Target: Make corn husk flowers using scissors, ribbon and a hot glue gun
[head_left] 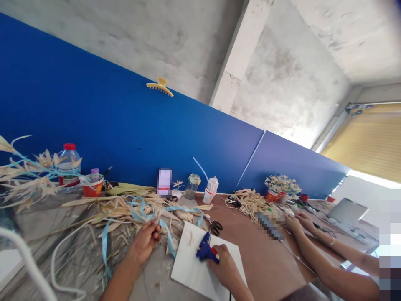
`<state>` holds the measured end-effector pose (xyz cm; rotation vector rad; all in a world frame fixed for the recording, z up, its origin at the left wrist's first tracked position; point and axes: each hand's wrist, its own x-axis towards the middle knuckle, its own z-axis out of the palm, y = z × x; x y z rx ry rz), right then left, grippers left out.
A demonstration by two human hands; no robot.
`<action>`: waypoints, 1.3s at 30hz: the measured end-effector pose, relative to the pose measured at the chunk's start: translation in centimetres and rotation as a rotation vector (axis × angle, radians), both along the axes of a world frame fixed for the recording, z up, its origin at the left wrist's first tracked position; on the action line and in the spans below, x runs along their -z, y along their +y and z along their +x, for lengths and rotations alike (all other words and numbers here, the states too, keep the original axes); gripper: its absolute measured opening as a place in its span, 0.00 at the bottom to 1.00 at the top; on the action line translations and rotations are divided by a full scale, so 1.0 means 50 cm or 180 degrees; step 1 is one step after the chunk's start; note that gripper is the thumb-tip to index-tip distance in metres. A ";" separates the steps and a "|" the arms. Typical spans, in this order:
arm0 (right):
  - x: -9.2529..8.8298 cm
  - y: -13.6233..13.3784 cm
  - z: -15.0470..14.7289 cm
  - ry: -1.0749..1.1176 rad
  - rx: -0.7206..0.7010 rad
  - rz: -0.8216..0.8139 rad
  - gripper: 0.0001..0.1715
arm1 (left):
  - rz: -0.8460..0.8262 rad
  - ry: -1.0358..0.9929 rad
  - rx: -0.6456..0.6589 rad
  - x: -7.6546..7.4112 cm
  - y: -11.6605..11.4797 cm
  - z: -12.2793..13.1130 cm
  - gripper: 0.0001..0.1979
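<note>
My right hand (226, 264) is closed around the handle of a blue hot glue gun (204, 248), just over a white board (184, 265). The fingertips of my left hand (144, 239) are pinched together on a small dry husk piece (158, 214), in front of a heap of dry husk strips (117, 207). Light blue ribbon (169, 237) winds through the heap and hangs down beside my left hand. Black-handled scissors (216, 227) lie past the board's far edge.
Along the blue partition (125, 138) stand a red-capped bottle (69, 165), a red cup (92, 187), a glass jar (192, 187) and a cup of white sticks (210, 192). A white cable (56, 255) curves at left. Another person's hands (296, 223) work at right.
</note>
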<state>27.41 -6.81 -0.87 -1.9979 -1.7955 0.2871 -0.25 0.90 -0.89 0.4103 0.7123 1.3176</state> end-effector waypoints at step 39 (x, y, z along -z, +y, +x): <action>-0.058 0.047 -0.198 0.3957 -0.1190 -0.0441 0.28 | -0.0243 0.0379 -0.0097 -0.009 -0.007 0.006 0.06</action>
